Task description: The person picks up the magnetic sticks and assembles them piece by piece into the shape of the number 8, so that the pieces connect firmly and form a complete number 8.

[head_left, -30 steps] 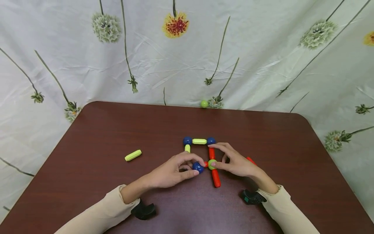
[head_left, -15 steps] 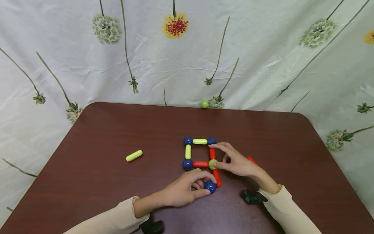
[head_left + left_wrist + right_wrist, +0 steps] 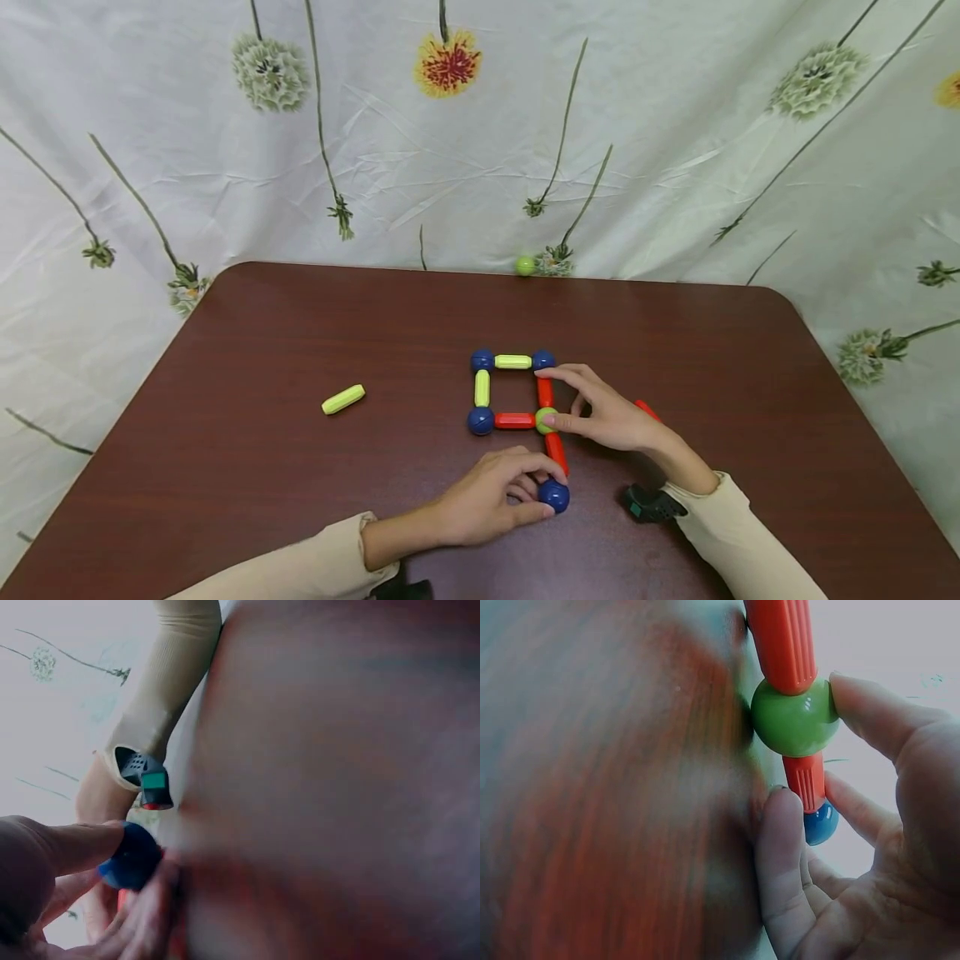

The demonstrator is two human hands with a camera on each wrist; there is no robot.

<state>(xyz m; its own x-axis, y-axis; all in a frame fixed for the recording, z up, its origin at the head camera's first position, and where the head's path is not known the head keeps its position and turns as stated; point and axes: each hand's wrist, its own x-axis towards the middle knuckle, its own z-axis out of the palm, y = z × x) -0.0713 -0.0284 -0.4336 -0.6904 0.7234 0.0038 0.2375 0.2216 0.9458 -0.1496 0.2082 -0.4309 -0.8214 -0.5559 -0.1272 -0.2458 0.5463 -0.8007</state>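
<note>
On the table, balls and grooved rods form a square: blue balls at three corners, one of them the near-left blue ball (image 3: 481, 421), and a green ball (image 3: 546, 420) at the near right. Another red rod (image 3: 557, 452) extends from the green ball toward the person. At its near end my left hand (image 3: 487, 500) pinches a loose-looking blue ball (image 3: 553, 496) between thumb and fingers; whether ball and rod touch is unclear. My right hand (image 3: 607, 412) steadies the square's right side, thumb on the green ball, fingers around the red side rod (image 3: 805, 782).
A yellow rod (image 3: 343, 399) lies apart on the left of the table (image 3: 262, 467). Part of a red rod (image 3: 647, 409) shows behind the right hand. A green ball (image 3: 525, 266) is at the far table edge by the flowered cloth (image 3: 480, 167).
My left hand has carried its blue ball toward the person and to the right, from beside the square to the near end of the protruding red rod. The right hand has stayed put.
</note>
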